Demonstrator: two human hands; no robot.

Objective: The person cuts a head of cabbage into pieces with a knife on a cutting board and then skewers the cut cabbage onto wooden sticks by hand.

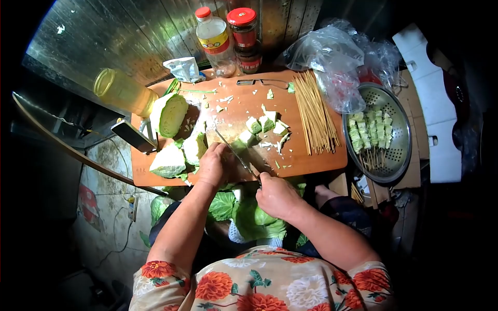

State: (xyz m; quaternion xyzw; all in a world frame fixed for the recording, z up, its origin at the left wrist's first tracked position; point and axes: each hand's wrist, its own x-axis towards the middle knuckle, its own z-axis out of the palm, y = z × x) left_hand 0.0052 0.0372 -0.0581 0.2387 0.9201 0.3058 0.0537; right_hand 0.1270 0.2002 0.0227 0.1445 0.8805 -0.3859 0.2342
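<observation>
My right hand (277,196) is closed round the handle of a knife (236,154), whose blade slants up and left across the wooden board (321,165). Just left of the blade, my left hand (211,165) has its fingers bent and pressed together; what they hold, if anything, is hidden. Cut cabbage pieces (266,123) lie beyond the blade, some against it. Left of my left hand are cabbage wedges (169,160), with a half cabbage (170,115) behind them. A bundle of wooden skewers (314,116) lies on the board's right side.
A metal colander (403,135) with skewered cabbage (371,129) stands at the right. A plastic bottle (215,41), a red-lidded jar (243,33) and plastic bags (332,52) stand behind. At the left are a phone (133,136) and a yellowish jar (124,93). Cabbage leaves (249,212) lie below the board.
</observation>
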